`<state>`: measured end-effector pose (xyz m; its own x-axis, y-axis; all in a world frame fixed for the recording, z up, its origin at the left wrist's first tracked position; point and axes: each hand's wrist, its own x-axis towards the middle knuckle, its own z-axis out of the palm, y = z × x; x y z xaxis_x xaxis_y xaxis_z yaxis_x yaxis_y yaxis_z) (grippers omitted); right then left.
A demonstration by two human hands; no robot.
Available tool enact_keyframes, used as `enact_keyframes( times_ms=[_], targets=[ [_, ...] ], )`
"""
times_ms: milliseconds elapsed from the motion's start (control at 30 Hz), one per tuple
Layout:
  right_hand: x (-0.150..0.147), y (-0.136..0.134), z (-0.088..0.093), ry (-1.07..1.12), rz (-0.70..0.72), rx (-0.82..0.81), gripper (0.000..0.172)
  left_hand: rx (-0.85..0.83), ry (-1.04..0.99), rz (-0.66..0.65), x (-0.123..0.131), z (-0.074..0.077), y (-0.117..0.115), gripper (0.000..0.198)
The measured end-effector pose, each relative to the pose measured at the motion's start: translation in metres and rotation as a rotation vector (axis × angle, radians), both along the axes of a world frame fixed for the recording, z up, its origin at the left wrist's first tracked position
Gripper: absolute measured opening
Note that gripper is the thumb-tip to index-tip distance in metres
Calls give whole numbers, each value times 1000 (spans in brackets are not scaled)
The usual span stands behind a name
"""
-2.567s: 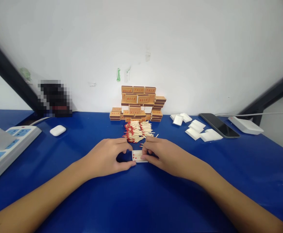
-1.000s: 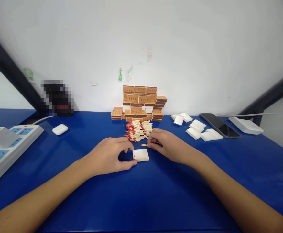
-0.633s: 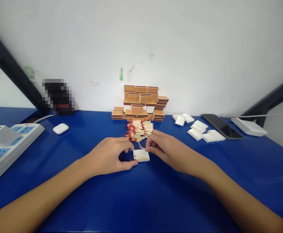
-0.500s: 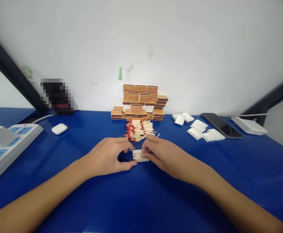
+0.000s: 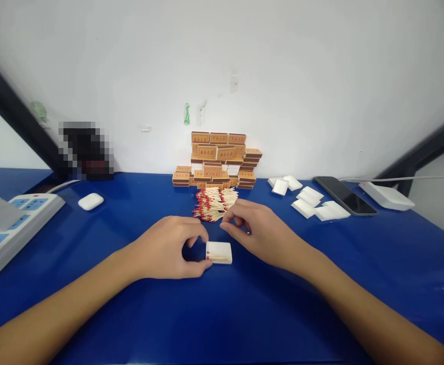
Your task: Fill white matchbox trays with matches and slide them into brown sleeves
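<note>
A small white matchbox tray [image 5: 222, 247] lies on the blue table, with a few red-headed matches [image 5: 217, 257] along its near side. The thumb and forefinger of my left hand [image 5: 174, 247] hold the tray at its left corners. My right hand [image 5: 254, 230] hovers just beyond the tray's right end, thumb and fingertips pinched together. A tiny pale tip shows by its palm, but what the fingers hold is hidden. Behind that hand lies a pile of loose matches [image 5: 212, 204], heads mostly to the left.
Stacked matchboxes [image 5: 218, 152] stand against the wall. Several white trays [image 5: 308, 196], a phone [image 5: 343, 196] and a white box with a cable [image 5: 387, 195] lie on the right. A white case [image 5: 91, 201] and a power strip [image 5: 31, 215] are on the left.
My right hand has lifted out of the tray and moved up towards the match pile. The tray now shows its bare far side. My left hand stays at its left end.
</note>
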<state>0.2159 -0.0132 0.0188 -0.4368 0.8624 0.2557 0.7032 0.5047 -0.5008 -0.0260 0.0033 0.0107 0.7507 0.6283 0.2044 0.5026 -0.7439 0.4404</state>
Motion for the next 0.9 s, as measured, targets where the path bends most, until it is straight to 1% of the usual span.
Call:
enact_keyframes(
  times_ms=[100, 167, 300, 400, 500, 600, 667, 767, 833, 900],
  targets=[
    [-12, 5, -8, 40, -41, -73, 8, -80, -1, -20, 3, 2, -6, 22],
    [-22, 9, -14, 45, -32, -110, 6, -119, 2, -24, 5, 2, -9, 23],
    [-33, 16, -21, 13, 26, -102, 7, -140, 9, -17, 7, 3, -10, 22],
    [-29, 17, -17, -61, 26, -131, 12, -135, 18, -19, 6, 3, -9, 23],
    [-15, 14, -7, -141, 10, -149, 12, -117, 20, -14, 4, 1, -6, 24],
    [4, 9, 3, -97, -17, -129, 10, -98, 28, 22, 2, 0, -2, 25],
    [13, 5, 7, -40, 18, -150, 14, -79, 38, 54, 1, -1, 1, 26],
    [14, -1, 8, -69, 100, -207, 18, -64, 50, 77, 0, -3, 5, 27],
    [12, -4, 7, -87, 150, -195, 16, -59, 44, 75, 0, -5, 6, 26],
    [14, -2, 9, -67, 140, -149, 12, -48, 34, 68, -1, -7, 6, 27]
  ],
)
